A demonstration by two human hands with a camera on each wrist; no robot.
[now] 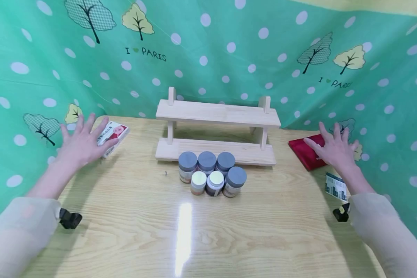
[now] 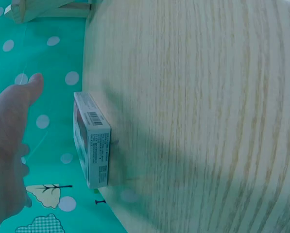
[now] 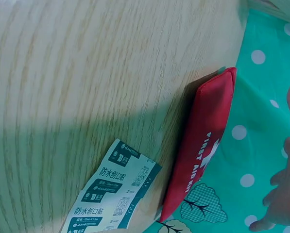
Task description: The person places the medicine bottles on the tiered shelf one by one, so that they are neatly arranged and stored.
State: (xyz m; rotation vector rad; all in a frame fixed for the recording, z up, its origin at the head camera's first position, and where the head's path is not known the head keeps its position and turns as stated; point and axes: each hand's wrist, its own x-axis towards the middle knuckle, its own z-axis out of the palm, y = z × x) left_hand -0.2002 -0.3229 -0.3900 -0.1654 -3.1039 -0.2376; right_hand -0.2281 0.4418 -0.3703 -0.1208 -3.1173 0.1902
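My left hand (image 1: 80,146) hovers with fingers spread at the table's far left, overlapping a small white-and-red medicine box (image 1: 115,133) in the head view. In the left wrist view a visible gap separates the hand from this box (image 2: 97,145), which lies near the table edge. Over on the right, my right hand (image 1: 336,151) is spread above a red first aid kit pouch (image 1: 307,154), holding nothing. The right wrist view shows the pouch's white lettering (image 3: 198,141). Beside it lies a strip of adhesive bandage packets (image 1: 335,188), printed white and dark green.
A two-tier wooden rack (image 1: 217,112) stands at the back centre. Directly before it cluster several grey-lidded jars (image 1: 234,181) and two white-lidded ones, one a white-lidded bottle (image 1: 214,184). A green dotted curtain (image 1: 226,50) hangs around the wooden table (image 1: 250,231).
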